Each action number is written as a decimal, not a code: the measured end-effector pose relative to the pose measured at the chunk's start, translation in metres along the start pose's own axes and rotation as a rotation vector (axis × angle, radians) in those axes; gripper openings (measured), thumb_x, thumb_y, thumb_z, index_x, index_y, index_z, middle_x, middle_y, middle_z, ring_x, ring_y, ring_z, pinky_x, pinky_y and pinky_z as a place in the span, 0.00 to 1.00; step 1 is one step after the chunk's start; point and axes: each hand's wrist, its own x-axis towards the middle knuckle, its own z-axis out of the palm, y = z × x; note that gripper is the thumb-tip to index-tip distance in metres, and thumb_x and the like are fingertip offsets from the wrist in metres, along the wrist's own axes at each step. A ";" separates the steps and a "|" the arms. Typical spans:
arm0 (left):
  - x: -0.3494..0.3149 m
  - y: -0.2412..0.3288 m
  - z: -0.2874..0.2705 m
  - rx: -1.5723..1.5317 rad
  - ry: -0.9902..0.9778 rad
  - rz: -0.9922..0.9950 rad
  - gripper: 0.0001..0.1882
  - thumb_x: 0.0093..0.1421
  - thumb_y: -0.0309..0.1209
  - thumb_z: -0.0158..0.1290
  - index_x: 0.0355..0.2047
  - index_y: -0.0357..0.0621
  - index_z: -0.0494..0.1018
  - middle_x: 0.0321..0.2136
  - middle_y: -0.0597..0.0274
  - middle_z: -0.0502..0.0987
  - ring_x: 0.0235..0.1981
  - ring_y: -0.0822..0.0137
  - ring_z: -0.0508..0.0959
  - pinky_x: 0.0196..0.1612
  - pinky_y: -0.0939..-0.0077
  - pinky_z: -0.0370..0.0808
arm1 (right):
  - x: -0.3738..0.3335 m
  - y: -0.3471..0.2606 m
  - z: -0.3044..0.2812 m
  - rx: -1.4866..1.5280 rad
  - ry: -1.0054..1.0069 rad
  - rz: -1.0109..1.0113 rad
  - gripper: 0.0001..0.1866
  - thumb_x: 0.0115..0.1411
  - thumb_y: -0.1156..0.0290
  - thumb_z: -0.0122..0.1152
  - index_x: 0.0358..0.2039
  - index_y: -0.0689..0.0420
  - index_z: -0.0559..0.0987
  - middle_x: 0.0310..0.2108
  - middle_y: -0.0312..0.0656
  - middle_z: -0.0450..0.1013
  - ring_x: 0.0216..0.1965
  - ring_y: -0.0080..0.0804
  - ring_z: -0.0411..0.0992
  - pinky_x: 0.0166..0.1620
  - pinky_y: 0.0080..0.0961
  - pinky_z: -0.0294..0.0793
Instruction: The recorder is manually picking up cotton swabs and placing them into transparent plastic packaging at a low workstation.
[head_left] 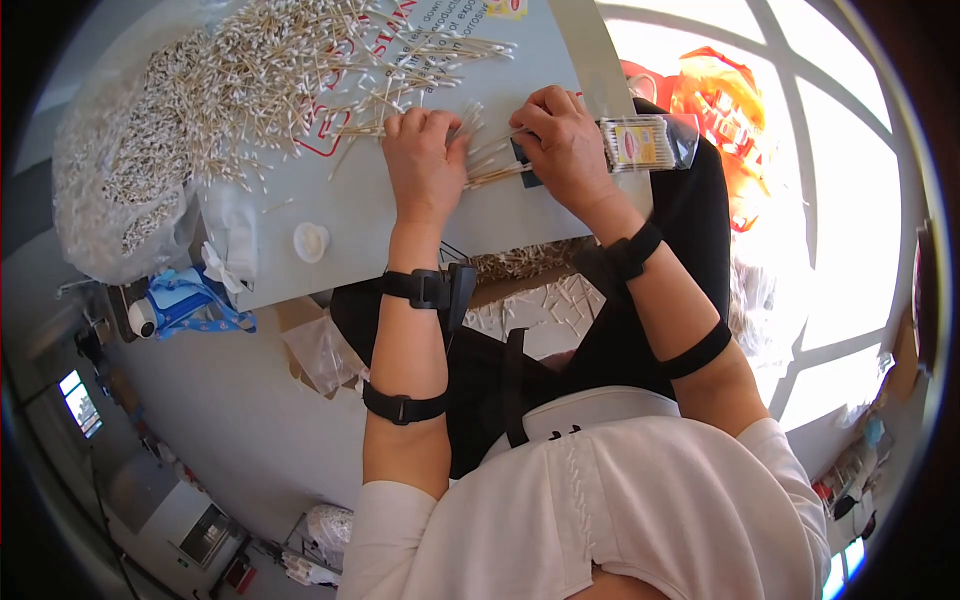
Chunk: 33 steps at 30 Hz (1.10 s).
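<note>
My left hand (422, 165) is over the table with fingers curled in a pinch, and a few motion-blurred cotton swabs (470, 118) show at its fingertips. Just to its right, my right hand (566, 148) is closed, its thumb and fingers on the ends of some thin swabs (490, 160) lying between the two hands. A small dark piece (523, 162) sits under the right fingertips, partly hidden. Beside the right hand, at the table's edge, lies a clear pack of swabs (640, 143) with a yellow and white label.
A big heap of loose swabs (270, 65) covers the far left, spilling from a clear plastic bag (85, 190). Near the front edge stands a small white round container (311, 242). Below the table is a box (530, 290) of swabs; an orange bag (720, 85) lies at right.
</note>
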 end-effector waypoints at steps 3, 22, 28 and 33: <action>-0.004 0.004 -0.002 -0.069 -0.041 -0.012 0.10 0.47 0.25 0.63 0.32 0.48 0.77 0.33 0.64 0.73 0.43 0.55 0.69 0.47 0.59 0.67 | -0.005 -0.003 0.002 0.028 -0.077 -0.029 0.05 0.47 0.77 0.65 0.27 0.54 0.80 0.33 0.40 0.71 0.39 0.43 0.72 0.44 0.36 0.73; -0.029 0.032 0.013 0.243 -0.189 0.026 0.46 0.59 0.52 0.56 0.68 0.38 0.51 0.69 0.45 0.53 0.71 0.49 0.50 0.69 0.43 0.44 | -0.028 -0.014 -0.001 0.601 0.256 0.359 0.06 0.64 0.79 0.56 0.40 0.64 0.78 0.47 0.44 0.74 0.46 0.30 0.73 0.49 0.23 0.72; -0.045 0.032 0.016 0.014 -0.145 0.095 0.38 0.64 0.47 0.52 0.67 0.39 0.54 0.65 0.48 0.60 0.67 0.52 0.58 0.69 0.49 0.48 | -0.025 -0.011 -0.001 0.682 0.256 0.363 0.09 0.67 0.74 0.53 0.45 0.64 0.77 0.52 0.46 0.72 0.53 0.34 0.70 0.55 0.26 0.69; -0.042 0.040 0.015 -0.609 0.142 -0.258 0.29 0.71 0.43 0.43 0.65 0.38 0.57 0.64 0.51 0.62 0.66 0.56 0.60 0.69 0.60 0.51 | -0.011 -0.008 0.008 0.716 0.238 0.326 0.14 0.70 0.69 0.50 0.50 0.64 0.75 0.57 0.48 0.69 0.58 0.36 0.67 0.59 0.27 0.65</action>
